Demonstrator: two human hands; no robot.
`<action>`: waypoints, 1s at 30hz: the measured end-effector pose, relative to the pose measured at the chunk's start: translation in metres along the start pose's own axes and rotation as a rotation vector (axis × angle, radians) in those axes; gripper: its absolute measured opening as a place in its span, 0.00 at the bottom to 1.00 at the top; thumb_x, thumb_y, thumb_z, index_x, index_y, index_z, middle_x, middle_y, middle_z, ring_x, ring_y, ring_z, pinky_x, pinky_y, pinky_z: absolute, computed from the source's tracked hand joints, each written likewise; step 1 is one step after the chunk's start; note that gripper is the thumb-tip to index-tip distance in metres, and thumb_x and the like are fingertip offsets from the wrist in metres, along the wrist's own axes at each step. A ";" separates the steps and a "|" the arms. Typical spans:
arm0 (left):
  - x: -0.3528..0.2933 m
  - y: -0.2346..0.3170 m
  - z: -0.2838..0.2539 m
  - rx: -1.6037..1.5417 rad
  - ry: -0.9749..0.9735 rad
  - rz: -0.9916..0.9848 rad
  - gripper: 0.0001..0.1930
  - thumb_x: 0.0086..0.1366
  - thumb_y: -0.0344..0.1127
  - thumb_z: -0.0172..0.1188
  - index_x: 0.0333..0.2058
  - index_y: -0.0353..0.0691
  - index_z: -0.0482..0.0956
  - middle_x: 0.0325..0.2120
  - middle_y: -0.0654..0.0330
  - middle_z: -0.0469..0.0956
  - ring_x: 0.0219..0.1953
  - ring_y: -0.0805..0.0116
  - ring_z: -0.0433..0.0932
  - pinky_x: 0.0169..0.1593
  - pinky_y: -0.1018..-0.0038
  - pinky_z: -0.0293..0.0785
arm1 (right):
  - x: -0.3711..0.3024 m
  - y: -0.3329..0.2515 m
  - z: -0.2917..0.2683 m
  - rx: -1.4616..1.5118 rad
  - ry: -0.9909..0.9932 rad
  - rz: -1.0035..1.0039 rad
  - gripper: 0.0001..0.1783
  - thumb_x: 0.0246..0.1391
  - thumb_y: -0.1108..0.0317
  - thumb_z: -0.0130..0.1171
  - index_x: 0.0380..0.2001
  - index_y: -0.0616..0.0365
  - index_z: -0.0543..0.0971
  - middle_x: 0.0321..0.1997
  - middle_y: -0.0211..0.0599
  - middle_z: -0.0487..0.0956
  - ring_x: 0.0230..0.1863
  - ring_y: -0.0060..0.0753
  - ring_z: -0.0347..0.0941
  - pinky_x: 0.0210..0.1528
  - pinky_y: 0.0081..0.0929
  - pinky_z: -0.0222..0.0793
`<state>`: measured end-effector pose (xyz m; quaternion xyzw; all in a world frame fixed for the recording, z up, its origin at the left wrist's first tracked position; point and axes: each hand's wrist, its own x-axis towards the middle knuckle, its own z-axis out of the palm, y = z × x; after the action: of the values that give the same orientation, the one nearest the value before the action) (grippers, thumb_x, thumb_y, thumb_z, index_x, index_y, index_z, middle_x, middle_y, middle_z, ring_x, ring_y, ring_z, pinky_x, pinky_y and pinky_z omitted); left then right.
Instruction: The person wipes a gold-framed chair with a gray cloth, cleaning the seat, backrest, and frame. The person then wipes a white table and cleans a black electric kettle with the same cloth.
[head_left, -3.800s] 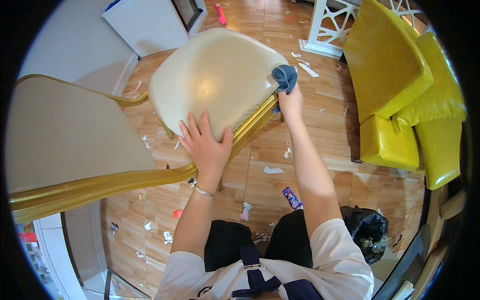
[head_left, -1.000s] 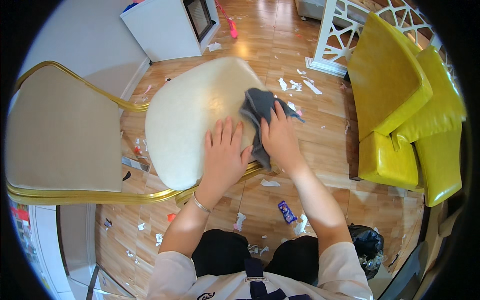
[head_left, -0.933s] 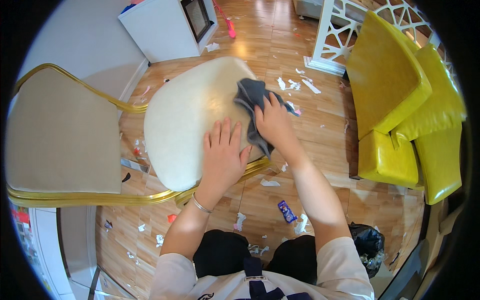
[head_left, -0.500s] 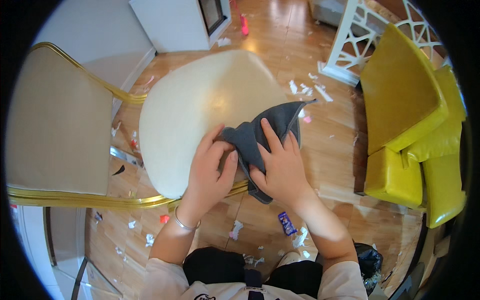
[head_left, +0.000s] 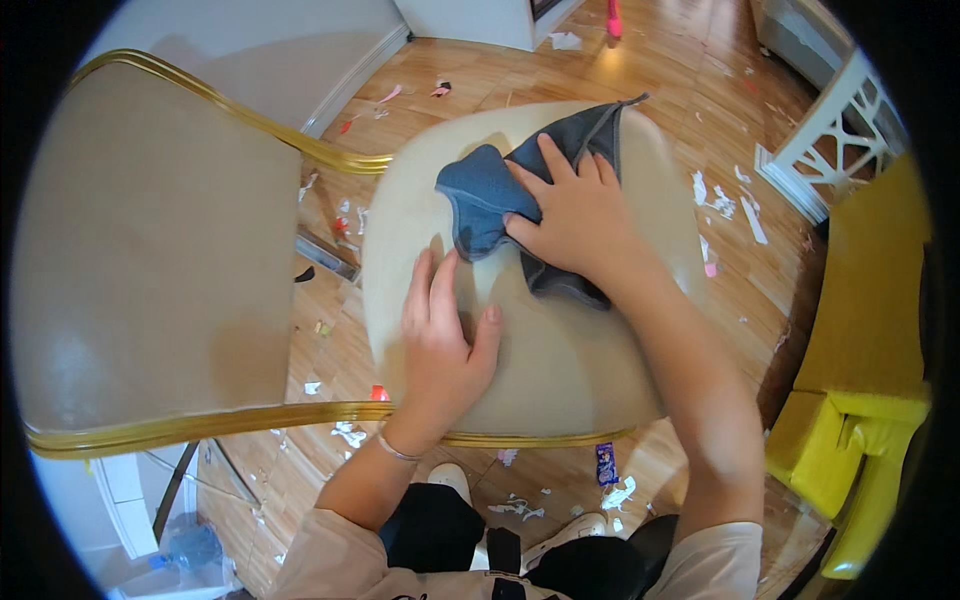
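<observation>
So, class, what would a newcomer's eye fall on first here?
Probably the gold-trimmed beige chair filling the centre and left, with a rumpled blue-grey cloth on its seat under the right grip. Then the glossy yellow upholstered furniture at the right edge, and white paper scraps littering the floor.

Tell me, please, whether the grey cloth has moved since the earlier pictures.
Yes: judged against the near gold rim, the grey cloth under the right hand has moved away from it, farther onto the seat.
</observation>
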<state>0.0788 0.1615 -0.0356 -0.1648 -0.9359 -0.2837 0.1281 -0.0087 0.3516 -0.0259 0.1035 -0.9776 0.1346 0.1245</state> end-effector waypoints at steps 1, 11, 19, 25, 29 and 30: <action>0.000 -0.001 0.000 -0.107 0.053 -0.042 0.32 0.63 0.43 0.56 0.61 0.31 0.60 0.63 0.35 0.56 0.65 0.38 0.55 0.66 0.52 0.50 | 0.012 -0.007 0.005 0.010 -0.019 0.009 0.34 0.51 0.41 0.53 0.61 0.35 0.70 0.70 0.47 0.60 0.66 0.62 0.58 0.70 0.48 0.46; -0.005 -0.012 -0.003 -0.323 0.068 -0.046 0.36 0.65 0.42 0.54 0.64 0.26 0.51 0.64 0.30 0.46 0.66 0.36 0.51 0.66 0.53 0.49 | -0.040 -0.089 -0.006 0.040 -0.216 -0.082 0.33 0.53 0.52 0.53 0.60 0.56 0.70 0.70 0.50 0.58 0.59 0.54 0.65 0.69 0.43 0.50; -0.021 0.006 -0.052 -0.497 -0.265 -0.597 0.19 0.60 0.36 0.59 0.48 0.33 0.72 0.37 0.40 0.78 0.41 0.43 0.77 0.45 0.58 0.74 | -0.090 -0.135 -0.082 0.276 -0.660 0.097 0.41 0.40 0.55 0.68 0.58 0.64 0.70 0.65 0.46 0.66 0.54 0.50 0.70 0.60 0.39 0.65; 0.001 0.070 -0.247 -0.529 -0.383 -0.601 0.14 0.59 0.34 0.61 0.41 0.35 0.72 0.32 0.46 0.78 0.34 0.47 0.79 0.36 0.61 0.75 | -0.070 -0.183 -0.172 0.564 -0.622 0.062 0.40 0.41 0.59 0.68 0.59 0.63 0.68 0.62 0.49 0.67 0.54 0.52 0.72 0.54 0.42 0.71; 0.030 0.089 -0.411 -0.626 -0.128 -0.457 0.16 0.54 0.31 0.66 0.39 0.35 0.72 0.31 0.50 0.77 0.31 0.52 0.78 0.34 0.65 0.74 | -0.010 -0.271 -0.254 0.761 -0.395 -0.018 0.37 0.41 0.64 0.67 0.57 0.62 0.69 0.64 0.52 0.65 0.59 0.55 0.68 0.58 0.41 0.68; 0.036 0.084 -0.444 -0.569 0.042 -0.273 0.16 0.54 0.29 0.66 0.40 0.35 0.71 0.32 0.51 0.76 0.33 0.55 0.77 0.38 0.66 0.74 | 0.005 -0.299 -0.273 0.821 -0.362 -0.044 0.37 0.41 0.64 0.68 0.57 0.62 0.69 0.65 0.53 0.64 0.60 0.56 0.67 0.58 0.40 0.67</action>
<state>0.1429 -0.0187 0.3754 -0.0609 -0.8295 -0.5523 0.0569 0.1159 0.1480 0.3005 0.1870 -0.8469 0.4883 -0.0970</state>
